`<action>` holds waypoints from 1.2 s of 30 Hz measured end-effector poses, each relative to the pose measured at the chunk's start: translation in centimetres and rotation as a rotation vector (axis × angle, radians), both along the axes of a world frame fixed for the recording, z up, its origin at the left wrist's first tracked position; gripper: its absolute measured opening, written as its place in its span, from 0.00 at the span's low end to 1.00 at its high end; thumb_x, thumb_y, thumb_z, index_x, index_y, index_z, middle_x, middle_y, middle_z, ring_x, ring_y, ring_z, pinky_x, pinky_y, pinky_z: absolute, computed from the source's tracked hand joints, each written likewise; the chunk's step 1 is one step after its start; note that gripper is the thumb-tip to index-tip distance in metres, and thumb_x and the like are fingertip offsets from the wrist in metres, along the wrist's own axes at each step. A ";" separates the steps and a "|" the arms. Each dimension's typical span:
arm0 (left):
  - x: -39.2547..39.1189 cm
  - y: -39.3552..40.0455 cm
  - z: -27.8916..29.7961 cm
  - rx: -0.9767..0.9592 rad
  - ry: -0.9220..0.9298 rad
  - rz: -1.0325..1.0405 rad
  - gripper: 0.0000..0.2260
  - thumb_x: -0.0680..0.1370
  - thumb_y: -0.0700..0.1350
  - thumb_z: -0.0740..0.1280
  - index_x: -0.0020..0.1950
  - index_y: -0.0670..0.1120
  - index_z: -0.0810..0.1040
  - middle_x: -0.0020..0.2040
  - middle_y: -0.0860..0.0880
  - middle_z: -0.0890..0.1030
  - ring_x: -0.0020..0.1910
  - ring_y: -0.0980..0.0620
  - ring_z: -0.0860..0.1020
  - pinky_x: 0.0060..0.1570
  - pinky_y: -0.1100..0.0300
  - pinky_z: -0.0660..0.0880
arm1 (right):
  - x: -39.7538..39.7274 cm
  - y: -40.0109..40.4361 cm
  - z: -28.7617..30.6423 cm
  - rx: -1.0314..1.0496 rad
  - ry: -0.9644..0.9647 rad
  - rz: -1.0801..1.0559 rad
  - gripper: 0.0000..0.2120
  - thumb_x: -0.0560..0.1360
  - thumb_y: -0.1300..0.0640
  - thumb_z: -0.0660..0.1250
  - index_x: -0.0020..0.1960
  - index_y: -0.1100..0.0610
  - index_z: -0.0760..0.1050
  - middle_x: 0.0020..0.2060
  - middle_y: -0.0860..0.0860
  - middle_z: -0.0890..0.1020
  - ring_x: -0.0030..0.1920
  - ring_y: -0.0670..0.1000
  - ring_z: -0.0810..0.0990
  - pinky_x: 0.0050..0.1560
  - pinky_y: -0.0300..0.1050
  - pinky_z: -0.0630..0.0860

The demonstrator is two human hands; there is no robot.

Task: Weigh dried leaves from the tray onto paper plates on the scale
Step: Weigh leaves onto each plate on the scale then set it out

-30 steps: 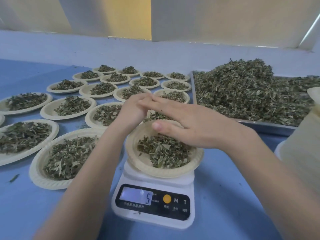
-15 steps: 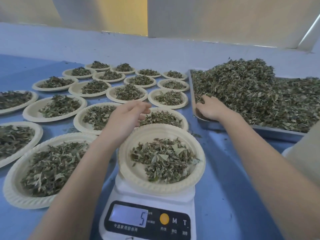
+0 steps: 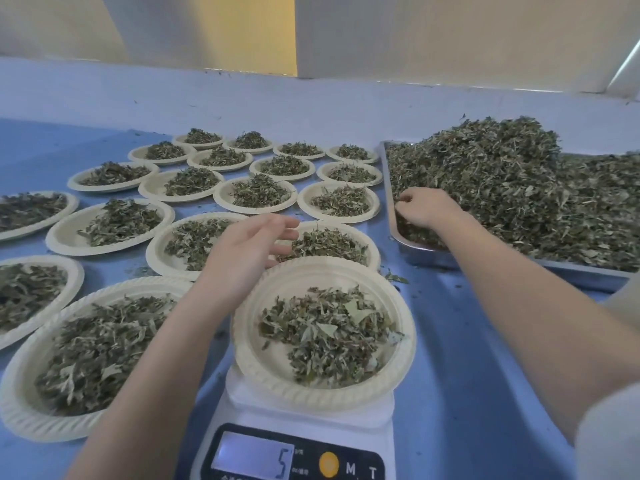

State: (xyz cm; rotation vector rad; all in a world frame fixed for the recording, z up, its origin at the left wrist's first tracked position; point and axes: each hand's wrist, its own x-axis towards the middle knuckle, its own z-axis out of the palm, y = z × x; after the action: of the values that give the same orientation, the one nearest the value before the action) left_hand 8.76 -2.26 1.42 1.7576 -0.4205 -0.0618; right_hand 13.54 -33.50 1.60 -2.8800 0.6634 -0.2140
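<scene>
Right hand (image 3: 420,207), fingers curling into heaped dried green leaves (image 3: 502,188), is lying right of white digital scale (image 3: 304,420); left hand (image 3: 247,249) is hovering relaxed.

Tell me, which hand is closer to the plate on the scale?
Left. The left hand hovers open just beyond the far-left rim of the plate on the scale. The right hand is farther off, reaching into the leaves at the near corner of the tray.

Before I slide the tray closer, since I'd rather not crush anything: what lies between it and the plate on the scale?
In the head view, only bare blue table with a few stray leaf bits.
</scene>
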 end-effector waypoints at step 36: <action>-1.2 0.4 0.4 -0.087 0.033 0.071 0.12 0.81 0.45 0.58 0.50 0.51 0.82 0.48 0.52 0.84 0.45 0.55 0.82 0.48 0.58 0.75 | -5.7 3.4 1.3 0.023 0.254 0.170 0.20 0.82 0.54 0.51 0.31 0.56 0.61 0.31 0.52 0.68 0.32 0.49 0.65 0.39 0.47 0.63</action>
State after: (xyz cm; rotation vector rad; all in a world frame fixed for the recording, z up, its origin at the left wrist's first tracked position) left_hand 7.58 -1.82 1.79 1.6821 -0.3318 -0.0209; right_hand 7.82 -30.09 2.89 -2.9473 0.4505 0.1841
